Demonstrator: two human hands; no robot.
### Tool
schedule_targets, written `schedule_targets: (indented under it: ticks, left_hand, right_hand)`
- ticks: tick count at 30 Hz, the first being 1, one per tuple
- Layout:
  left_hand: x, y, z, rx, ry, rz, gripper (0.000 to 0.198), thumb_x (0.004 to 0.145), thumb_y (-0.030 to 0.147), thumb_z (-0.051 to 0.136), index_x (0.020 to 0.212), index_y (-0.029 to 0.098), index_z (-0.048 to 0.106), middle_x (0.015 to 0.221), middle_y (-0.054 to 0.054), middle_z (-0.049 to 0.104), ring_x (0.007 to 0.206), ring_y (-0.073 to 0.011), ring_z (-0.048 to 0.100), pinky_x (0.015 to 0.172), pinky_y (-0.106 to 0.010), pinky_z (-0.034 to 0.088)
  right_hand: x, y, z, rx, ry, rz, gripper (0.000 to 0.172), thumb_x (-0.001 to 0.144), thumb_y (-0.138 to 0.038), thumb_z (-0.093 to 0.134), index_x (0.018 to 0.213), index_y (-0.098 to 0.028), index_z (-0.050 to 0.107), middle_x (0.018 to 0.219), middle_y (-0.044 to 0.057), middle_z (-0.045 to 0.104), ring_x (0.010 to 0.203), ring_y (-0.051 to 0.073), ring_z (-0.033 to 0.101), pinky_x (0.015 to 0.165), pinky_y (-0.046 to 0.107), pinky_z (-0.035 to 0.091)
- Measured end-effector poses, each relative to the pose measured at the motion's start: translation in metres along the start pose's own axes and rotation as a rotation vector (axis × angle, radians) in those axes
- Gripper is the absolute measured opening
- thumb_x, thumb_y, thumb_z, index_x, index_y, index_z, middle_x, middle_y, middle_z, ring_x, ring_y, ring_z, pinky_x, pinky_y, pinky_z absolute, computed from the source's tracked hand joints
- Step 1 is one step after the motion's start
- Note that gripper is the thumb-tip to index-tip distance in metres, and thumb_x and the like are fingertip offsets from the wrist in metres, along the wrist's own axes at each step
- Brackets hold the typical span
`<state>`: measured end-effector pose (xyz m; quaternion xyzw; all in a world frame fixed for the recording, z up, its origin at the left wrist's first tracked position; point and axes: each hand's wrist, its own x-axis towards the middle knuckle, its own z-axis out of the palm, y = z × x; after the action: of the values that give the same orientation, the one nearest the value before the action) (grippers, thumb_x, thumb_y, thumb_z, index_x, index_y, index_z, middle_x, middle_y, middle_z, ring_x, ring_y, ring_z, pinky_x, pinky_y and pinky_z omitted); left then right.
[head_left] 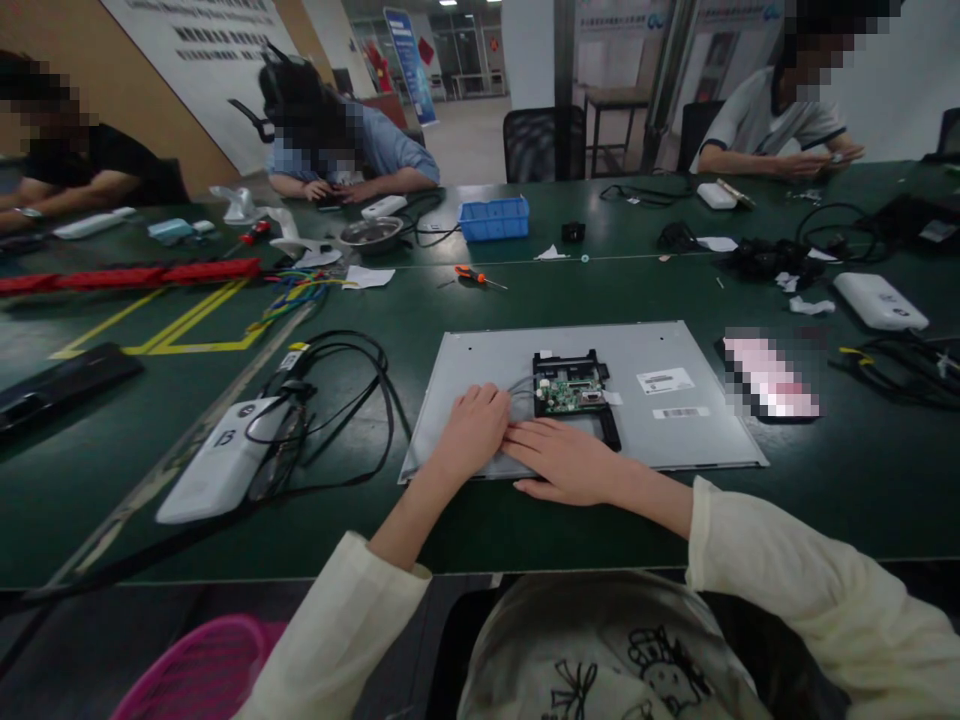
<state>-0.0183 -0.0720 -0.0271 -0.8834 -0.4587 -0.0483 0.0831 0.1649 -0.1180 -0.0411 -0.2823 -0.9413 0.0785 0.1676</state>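
1. Head view: the silver-grey, flat rectangular metal panel lies beneath and just beyond the hands on the dark green surface. Beyond the fingers, the green rectangular circuit board sits in a black plastic frame, with thin grey wires running from it toward the left hand.

2. Working well here likely calls for light, even pressure, with the wires left slack and no bare contact on the board. Steadying the panel with one palm while the other hand works should limit sliding.

3. Left hand: fingers bent downward on the panel, wrist raised, forearm reaching diagonally forward. Whether it pinches a wire cannot be told.

4. Right hand: unclenched, palm down across the panel's near edge, thumb apart. Its fingertips meet the left hand, and the forearm comes in low from the right; it appears to grasp nothing.
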Motion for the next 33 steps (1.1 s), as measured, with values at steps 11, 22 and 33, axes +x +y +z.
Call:
schedule_targets:
  ticks: [11,22,33]
  left_hand:
    - [-0.004,0.000,0.009,-0.088,0.145,-0.125,0.018,0.097,0.021,0.037,0.104,0.018,0.053,0.106,-0.010,0.055,0.099,-0.0238,0.051,0.087,-0.038,0.043]
    - [0.056,-0.042,0.030,-0.131,0.178,-0.138,0.015,0.094,0.020,0.041,0.095,0.017,0.056,0.100,-0.010,0.058,0.099,-0.0241,0.052,0.091,-0.038,0.043]
    - [0.064,-0.055,0.035,-0.306,0.236,-0.134,0.021,0.092,0.028,0.047,0.104,0.017,0.059,0.104,-0.010,0.063,0.101,-0.0230,0.057,0.093,-0.036,0.045]
  right_hand:
    - [0.004,0.001,0.000,-0.017,0.033,-0.002,0.048,0.092,-0.038,0.048,0.132,-0.011,0.051,0.137,0.017,0.052,0.130,0.027,0.044,0.109,0.044,0.035]
    - [0.035,0.046,0.000,-0.090,0.054,0.022,0.056,0.091,-0.048,0.049,0.132,-0.010,0.050,0.134,0.018,0.052,0.122,0.028,0.050,0.105,0.043,0.040]
    - [0.047,0.042,0.013,-0.067,0.137,0.110,0.056,0.090,-0.048,0.051,0.133,-0.011,0.049,0.134,0.017,0.051,0.126,0.029,0.045,0.107,0.044,0.038]
